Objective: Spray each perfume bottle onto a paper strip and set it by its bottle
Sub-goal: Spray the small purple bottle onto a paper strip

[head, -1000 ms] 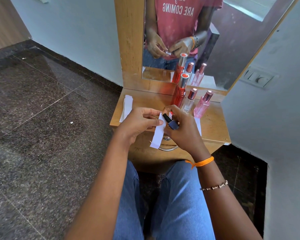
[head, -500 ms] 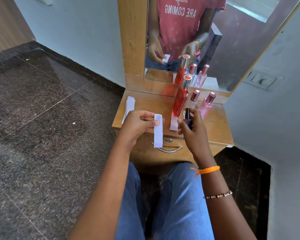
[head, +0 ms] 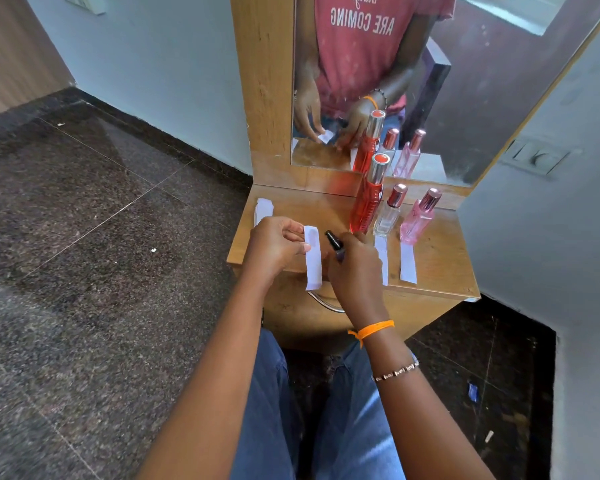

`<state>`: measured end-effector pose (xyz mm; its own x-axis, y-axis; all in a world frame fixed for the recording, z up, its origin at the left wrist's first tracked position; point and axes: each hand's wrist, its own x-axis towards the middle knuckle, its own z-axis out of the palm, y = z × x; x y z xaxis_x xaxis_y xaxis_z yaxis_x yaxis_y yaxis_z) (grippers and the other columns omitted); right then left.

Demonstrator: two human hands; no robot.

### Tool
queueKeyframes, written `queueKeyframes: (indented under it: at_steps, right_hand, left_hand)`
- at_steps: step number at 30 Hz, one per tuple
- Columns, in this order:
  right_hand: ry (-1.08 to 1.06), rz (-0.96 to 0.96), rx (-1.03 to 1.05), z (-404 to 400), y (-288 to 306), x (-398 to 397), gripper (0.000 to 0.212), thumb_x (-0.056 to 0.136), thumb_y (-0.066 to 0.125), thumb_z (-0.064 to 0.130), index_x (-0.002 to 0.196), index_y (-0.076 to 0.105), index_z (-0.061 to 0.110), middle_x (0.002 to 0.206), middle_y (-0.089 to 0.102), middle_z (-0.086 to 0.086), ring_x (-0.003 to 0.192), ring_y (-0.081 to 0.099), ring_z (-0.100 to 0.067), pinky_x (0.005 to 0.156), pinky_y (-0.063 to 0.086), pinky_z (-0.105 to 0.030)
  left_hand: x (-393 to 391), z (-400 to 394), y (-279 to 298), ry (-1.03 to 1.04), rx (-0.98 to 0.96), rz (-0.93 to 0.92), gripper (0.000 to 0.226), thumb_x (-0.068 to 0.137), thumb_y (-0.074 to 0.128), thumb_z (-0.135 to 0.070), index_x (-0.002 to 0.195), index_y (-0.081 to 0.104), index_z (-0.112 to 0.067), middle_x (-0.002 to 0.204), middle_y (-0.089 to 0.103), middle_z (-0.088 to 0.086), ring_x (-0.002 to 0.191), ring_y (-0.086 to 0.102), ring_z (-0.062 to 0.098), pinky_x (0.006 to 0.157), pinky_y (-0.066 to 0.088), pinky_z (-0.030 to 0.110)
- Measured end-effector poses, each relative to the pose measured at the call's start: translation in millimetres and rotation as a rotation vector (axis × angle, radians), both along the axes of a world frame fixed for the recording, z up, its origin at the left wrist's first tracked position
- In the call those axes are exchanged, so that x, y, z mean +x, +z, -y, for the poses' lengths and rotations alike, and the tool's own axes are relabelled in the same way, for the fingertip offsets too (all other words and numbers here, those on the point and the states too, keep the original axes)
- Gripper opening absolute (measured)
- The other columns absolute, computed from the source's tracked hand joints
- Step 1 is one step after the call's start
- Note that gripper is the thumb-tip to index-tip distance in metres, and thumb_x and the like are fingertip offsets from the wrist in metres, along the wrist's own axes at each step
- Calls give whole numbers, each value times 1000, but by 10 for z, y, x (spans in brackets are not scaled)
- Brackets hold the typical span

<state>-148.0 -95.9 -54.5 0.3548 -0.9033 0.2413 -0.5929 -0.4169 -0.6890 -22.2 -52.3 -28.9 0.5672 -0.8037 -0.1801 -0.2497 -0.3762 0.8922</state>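
Note:
My left hand (head: 278,244) pinches the top of a white paper strip (head: 313,259) that hangs down in front of the shelf edge. My right hand (head: 355,268) grips a small dark perfume bottle (head: 335,241), its black nozzle tilted toward the strip, a short gap away. On the wooden shelf (head: 440,268) stand a tall red bottle (head: 366,199), a small clear bottle (head: 388,213) and a pink bottle (head: 418,220). White strips (head: 381,258) (head: 407,263) lie in front of the clear and pink bottles.
Spare paper strips (head: 263,209) lie at the shelf's left end. A mirror (head: 430,81) rises behind the bottles and reflects them. A drawer handle (head: 326,301) sits below the shelf edge. A wall with a switch plate (head: 534,157) closes in on the right; dark stone floor (head: 101,237) is on the left.
My right hand brought the dark bottle back from beside the red bottle toward the hanging strip, tilting its nozzle left. My left hand kept holding the strip.

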Motion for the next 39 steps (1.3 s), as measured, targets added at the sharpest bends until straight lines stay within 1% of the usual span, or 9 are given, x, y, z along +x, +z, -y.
queueKeyframes:
  at_steps: [2, 3, 5, 8, 12, 21, 34, 36, 39]
  right_hand:
    - [-29, 90, -52, -22, 16, -81, 8, 83, 61, 10, 89, 66, 8, 78, 52, -2, 59, 44, -5, 55, 28, -18]
    - [-45, 114, -64, -31, 35, -129, 3, 83, 62, 12, 81, 62, 9, 73, 47, 3, 57, 39, -5, 54, 24, -20]
    - [-79, 130, -62, -33, 55, -230, 14, 82, 64, 11, 73, 54, 15, 68, 40, 10, 56, 36, -7, 54, 20, -23]
    - [-107, 116, -47, -26, 88, -338, 15, 80, 68, 8, 75, 56, 17, 69, 43, 6, 56, 44, -4, 53, 27, -21]
    - [-111, 112, -41, -23, 75, -393, 7, 80, 70, 8, 86, 66, 9, 72, 48, 4, 58, 46, 2, 56, 33, -6]
    - [-65, 114, -11, -64, 4, -350, 10, 79, 71, 9, 87, 65, 12, 72, 51, 0, 62, 47, -19, 56, 30, -26]
    - [-51, 134, -3, -73, 23, -345, 10, 81, 70, 13, 90, 67, 13, 74, 50, 7, 60, 44, -10, 55, 29, -17]
    - [-38, 151, 12, -69, 35, -353, 10, 81, 70, 14, 90, 67, 13, 75, 51, 6, 60, 44, -6, 56, 32, -14]
    - [5, 199, 22, -61, 63, -375, 10, 81, 72, 19, 87, 66, 14, 80, 56, 3, 65, 48, -7, 57, 34, -13]
  left_hand:
    - [-12, 75, -7, -23, 11, 43, 31, 74, 74, -4, 104, 66, -7, 93, 70, 11, 85, 64, 18, 76, 49, 27]
    - [-22, 119, -10, -31, 13, 66, 31, 74, 74, -5, 105, 66, -7, 93, 70, 11, 85, 64, 17, 72, 48, 23]
    - [-55, 221, -16, -43, 17, 115, 31, 75, 74, -6, 105, 66, -8, 95, 71, 11, 84, 62, 15, 66, 45, 19]
    - [-117, 348, -41, -43, 19, 194, 31, 75, 74, -8, 105, 66, -6, 98, 71, 12, 89, 64, 20, 71, 43, 23]
    - [-159, 401, -140, 11, 15, 337, 27, 76, 73, -9, 103, 67, -6, 100, 71, 11, 94, 63, 24, 72, 45, 27]
    - [-179, 463, -241, 13, -16, 412, 45, 76, 74, -13, 118, 58, -14, 101, 65, 6, 92, 61, 22, 76, 50, 35]
    - [-199, 463, -248, 17, -41, 399, 32, 87, 62, -15, 118, 58, -13, 108, 61, 7, 98, 58, 21, 82, 48, 35]
    - [-203, 413, -181, 18, -90, 400, 27, 89, 56, -11, 116, 61, -13, 107, 60, 6, 98, 57, 20, 82, 46, 30]
    - [-221, 250, -65, -60, -178, 290, 23, 91, 50, -8, 99, 69, -18, 95, 63, -6, 85, 59, 7, 70, 40, 10]
